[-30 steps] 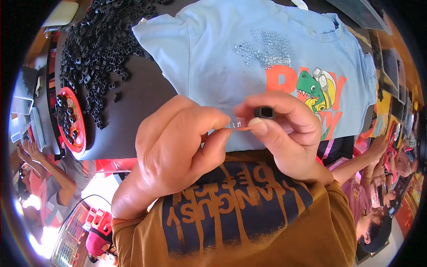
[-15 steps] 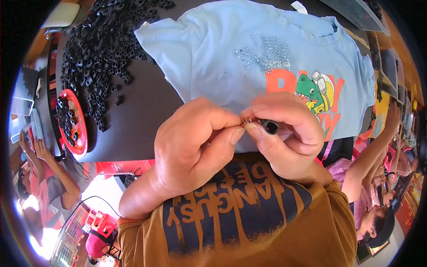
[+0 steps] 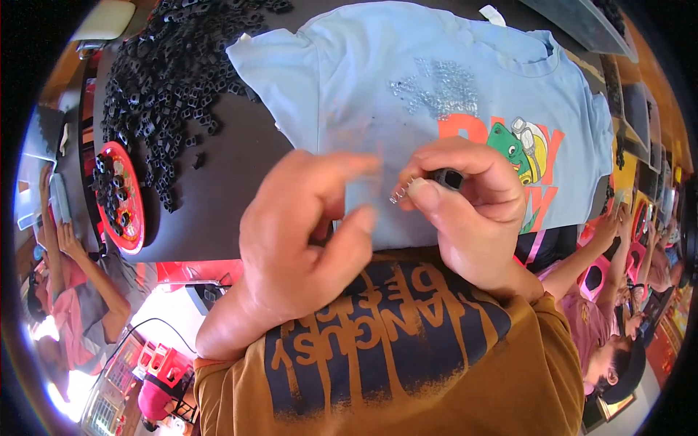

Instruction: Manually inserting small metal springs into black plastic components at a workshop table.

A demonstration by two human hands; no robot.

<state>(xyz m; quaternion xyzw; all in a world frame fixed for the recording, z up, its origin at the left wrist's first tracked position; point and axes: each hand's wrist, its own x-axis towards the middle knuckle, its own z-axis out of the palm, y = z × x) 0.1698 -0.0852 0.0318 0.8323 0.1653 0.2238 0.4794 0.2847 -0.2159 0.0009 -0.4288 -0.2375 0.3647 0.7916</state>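
Here, the left hand [image 3: 287, 236] hangs over the near part of the desk [image 3: 225, 192], its thumb and forefinger spread well apart and smeared by blur. The light blue T-shirt [image 3: 356, 80] shows through the gap between them. The right hand [image 3: 476, 207], beside it, pinches a thin wire spring [image 3: 400, 192] between thumb and forefinger. The spring's coils stick out past the fingertips toward the left hand, standing clear of it and slanting down to the left. The same right hand also keeps a small black piece [image 3: 446, 179], with an opening in its end, tucked between the thumb and the curled fingers, just beside the spring.

Both hands are above the near part of the T-shirt, which lies spread over the desk with its neckline at the far right. Farther back on the cloth lies a loose cluster of small shiny springs [image 3: 440, 87], just above the shirt's orange-red lettering and near its green dinosaur print [image 3: 509, 142]. To the left, a large heap of black parts [image 3: 171, 80] covers the far corner of the dark desk and trails toward the near side. Near that trail, a red plate [image 3: 134, 242] carries more black pieces. At the far right stands a clear plastic bin [image 3: 578, 25]. Co-workers in pink are at both sides.
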